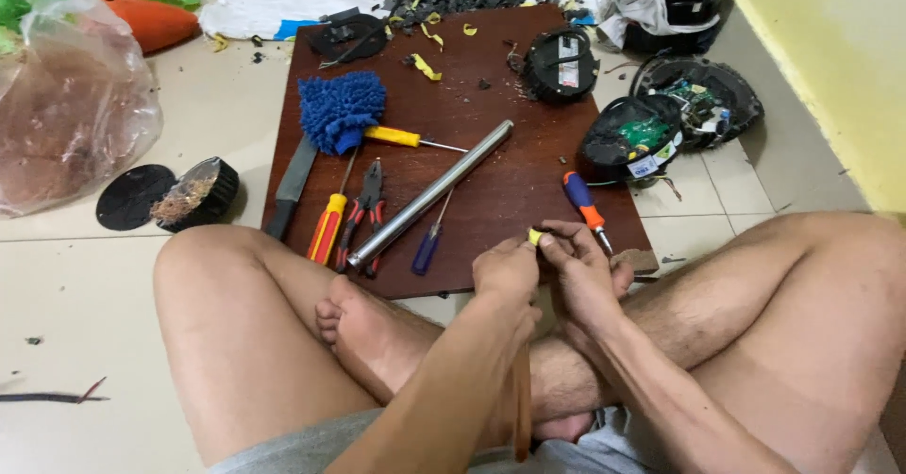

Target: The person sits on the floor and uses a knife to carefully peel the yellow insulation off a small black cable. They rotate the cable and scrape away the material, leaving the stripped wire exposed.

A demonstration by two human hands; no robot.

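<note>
Head view: both hands [552, 268] pinch perhaps a yellow piece [535, 236] beside orange-handled screwdriver [585, 210].

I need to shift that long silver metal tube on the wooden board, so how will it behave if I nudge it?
The metal tube looks round and smooth, so it would probably roll sideways. It appears rigid and likely heavy for its width. It lies across a blue-handled screwdriver, which might shift with it.
</note>
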